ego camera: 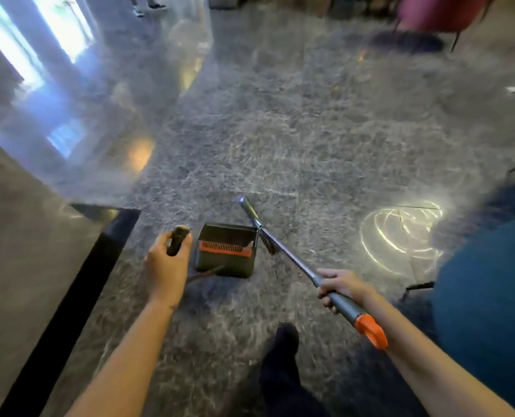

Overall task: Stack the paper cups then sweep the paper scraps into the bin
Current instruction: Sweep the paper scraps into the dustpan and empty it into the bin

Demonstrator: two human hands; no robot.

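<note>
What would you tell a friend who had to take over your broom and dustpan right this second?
Left hand grips the top of the dustpan's handle; the dustpan sits on the grey floor.
Right hand grips the broom by its shaft near the orange end; the broom's far end lies beside the dustpan's right edge.
Cups, scraps and bin are not in view and the picture is blurred, so I cannot tell what is done.
Left, probably: find any scraps, sweep them into the dustpan, tip it into the bin.

Glossy grey marble floor [280, 130] — window light [60, 34] glaring at the far left, a pink chair [440, 10] beyond, a grey table [24, 236] close by.
</note>
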